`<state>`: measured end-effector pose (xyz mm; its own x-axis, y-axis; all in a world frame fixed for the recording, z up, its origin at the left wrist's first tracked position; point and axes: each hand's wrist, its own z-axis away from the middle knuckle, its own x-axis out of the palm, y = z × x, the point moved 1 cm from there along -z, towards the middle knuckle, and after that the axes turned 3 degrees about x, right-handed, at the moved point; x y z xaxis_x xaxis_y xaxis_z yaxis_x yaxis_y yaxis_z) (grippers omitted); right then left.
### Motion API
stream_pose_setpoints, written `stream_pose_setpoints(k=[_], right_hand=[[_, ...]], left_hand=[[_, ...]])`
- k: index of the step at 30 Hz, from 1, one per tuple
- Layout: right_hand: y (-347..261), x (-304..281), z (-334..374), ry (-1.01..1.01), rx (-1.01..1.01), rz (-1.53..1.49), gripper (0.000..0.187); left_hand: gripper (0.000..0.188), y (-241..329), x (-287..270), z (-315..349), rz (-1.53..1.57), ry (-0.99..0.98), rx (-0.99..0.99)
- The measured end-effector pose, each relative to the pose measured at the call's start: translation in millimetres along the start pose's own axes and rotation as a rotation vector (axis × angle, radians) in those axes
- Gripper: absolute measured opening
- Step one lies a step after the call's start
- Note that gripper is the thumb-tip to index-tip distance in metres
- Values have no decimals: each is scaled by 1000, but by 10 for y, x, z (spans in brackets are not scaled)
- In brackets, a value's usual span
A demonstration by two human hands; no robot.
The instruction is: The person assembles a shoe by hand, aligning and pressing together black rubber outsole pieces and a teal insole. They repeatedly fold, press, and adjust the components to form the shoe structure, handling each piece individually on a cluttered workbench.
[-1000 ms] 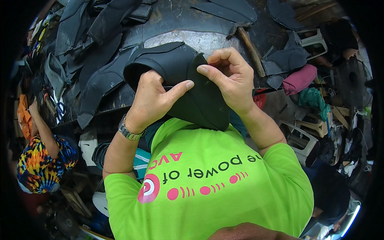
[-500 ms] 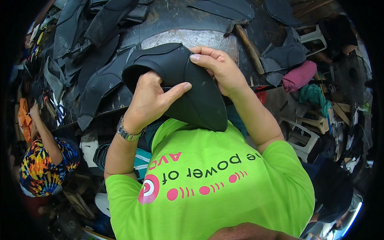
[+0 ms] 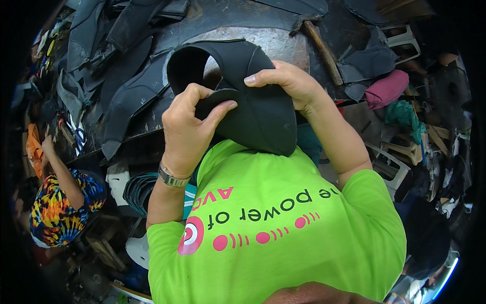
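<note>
at twelve o'clock we are seeing a stitched black piece (image 3: 271, 114) in both hands, overlapping the near edge of the bench (image 3: 223, 17) in this view. at ten o'clock the left hand (image 3: 190, 119) is pinching the near lip of its opening, thumb outside and fingers curling into it, with hardly any gap left. at one o'clock the right hand (image 3: 291, 83) is pressing its thumb near a seam; its fingers are passing behind the piece, so we are not seeing how they are gripping there.

what is changing: a half second ago the left fingers were filling the opening and the right was pinching the upper edge; now the opening is standing wider, with something pale showing through. we are judging that the handling is turning from edge to lip and seam. beyond, at one o'clock, a hammer (image 3: 324, 50) is lying on the bench.
</note>
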<state>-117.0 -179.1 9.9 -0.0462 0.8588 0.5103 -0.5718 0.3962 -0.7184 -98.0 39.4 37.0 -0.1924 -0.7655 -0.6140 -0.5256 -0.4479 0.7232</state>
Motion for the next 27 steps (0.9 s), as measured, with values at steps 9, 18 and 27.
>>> stream_pose_setpoints(k=[9,18,27], right_hand=[[22,-26,-73,63,-22,56,34],[23,-28,-22,28,-145,167,40],[28,4,8,117,-202,295,35]], left_hand=[[23,-80,68,-11,-12,11,175],[21,-27,29,-90,62,-49,82],[24,-46,37,-62,88,-10,7]])
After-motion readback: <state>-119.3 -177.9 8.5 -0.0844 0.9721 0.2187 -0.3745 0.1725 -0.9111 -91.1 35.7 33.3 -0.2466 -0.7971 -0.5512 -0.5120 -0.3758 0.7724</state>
